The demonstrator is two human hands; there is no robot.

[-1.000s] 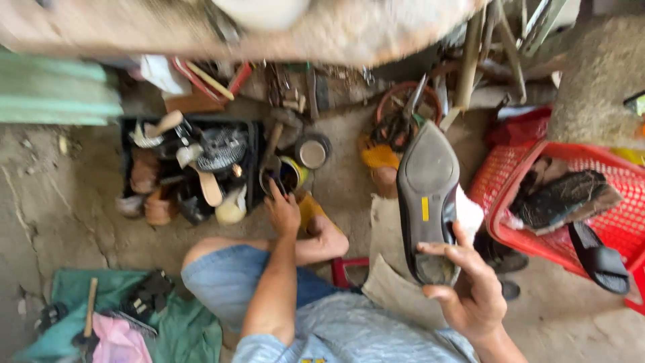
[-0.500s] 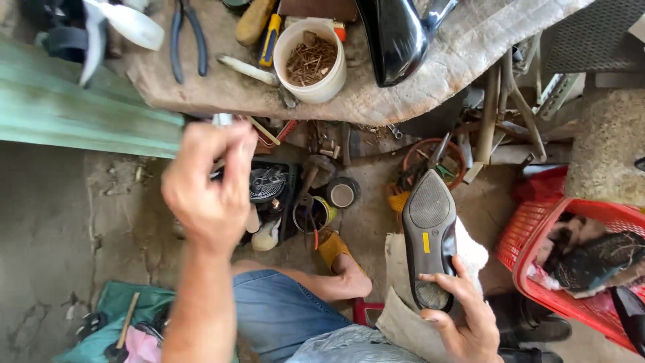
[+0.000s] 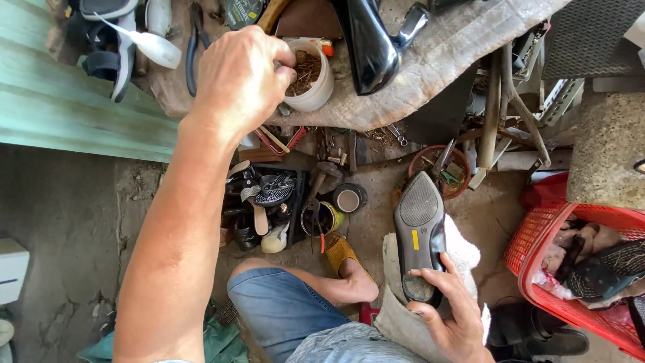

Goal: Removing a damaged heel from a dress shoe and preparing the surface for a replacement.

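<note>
My right hand (image 3: 451,310) grips a black flat shoe (image 3: 420,232) by its heel end, sole up, grey textured sole with a small yellow sticker. A white cloth (image 3: 463,252) lies under the shoe on my lap. My left hand (image 3: 236,79) is raised to the workbench and its fingers rest at the rim of a white cup (image 3: 310,79) full of small brown nails. Whether the fingers pinch a nail is hidden. A black high-heeled shoe (image 3: 371,42) lies just right of the cup.
The bench is covered by a worn grey cloth (image 3: 437,60), with pliers (image 3: 193,40) and a sandal (image 3: 111,37) at its left. Below are a black tool box (image 3: 265,202), tins (image 3: 349,198), and a hammer. A red basket (image 3: 591,269) of shoes stands at right.
My left hand rose from the tools on the ground up to the bench and now reaches the nail cup. The view tilted upward. My right hand keeps the shoe.
</note>
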